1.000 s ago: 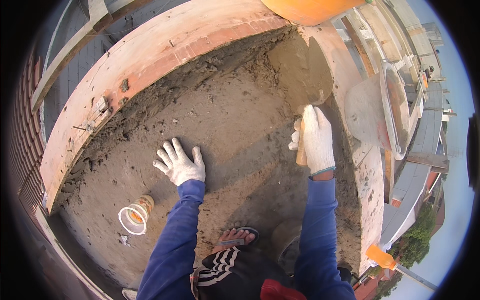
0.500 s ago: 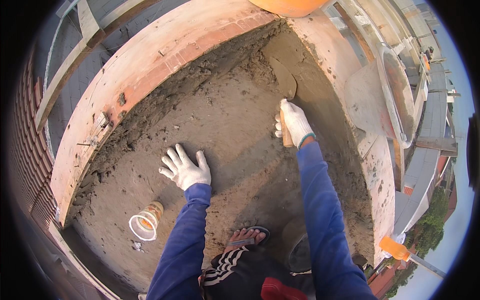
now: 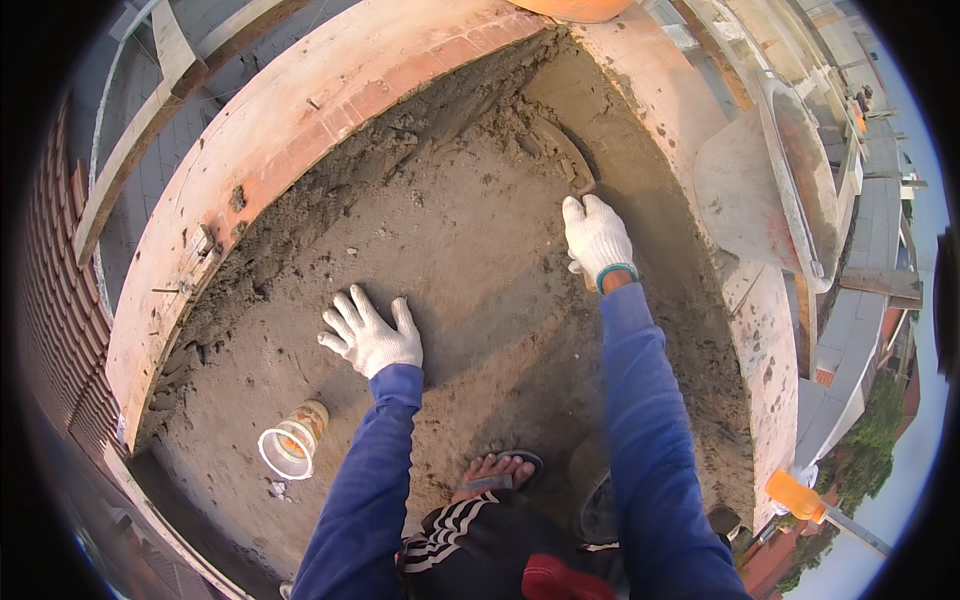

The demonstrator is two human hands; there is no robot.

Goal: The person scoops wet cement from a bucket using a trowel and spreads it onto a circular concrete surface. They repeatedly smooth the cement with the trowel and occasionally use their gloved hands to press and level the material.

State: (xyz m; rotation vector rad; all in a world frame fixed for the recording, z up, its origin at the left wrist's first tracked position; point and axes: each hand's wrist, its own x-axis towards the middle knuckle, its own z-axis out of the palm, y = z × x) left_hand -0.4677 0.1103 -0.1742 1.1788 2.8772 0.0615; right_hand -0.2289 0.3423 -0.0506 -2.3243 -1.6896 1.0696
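Observation:
My left hand [image 3: 374,338], in a white knitted glove, lies flat with spread fingers on the grey wet mortar [image 3: 450,250]. My right hand [image 3: 599,241], gloved the same way with a green cuff edge, is closed around the handle of a trowel [image 3: 570,153]. That handle is mostly hidden under the fingers. The mortar-smeared blade points away from me and is tilted, its edge showing, against the mortar near the far right corner. Rough clumps of mortar line the far left side, while a smoother band runs along the right wall.
A low pinkish wall [image 3: 285,150] curves around the mortar. A clear plastic cup [image 3: 296,440] stands at lower left. My sandalled foot [image 3: 496,468] is near a dark bucket [image 3: 598,505]. Beyond the right wall are a large grey pan [image 3: 745,190] and an orange bottle [image 3: 796,494].
My right hand has turned over the handle, and the trowel blade has tilted from nearly flat to edge-up. My left hand keeps its place.

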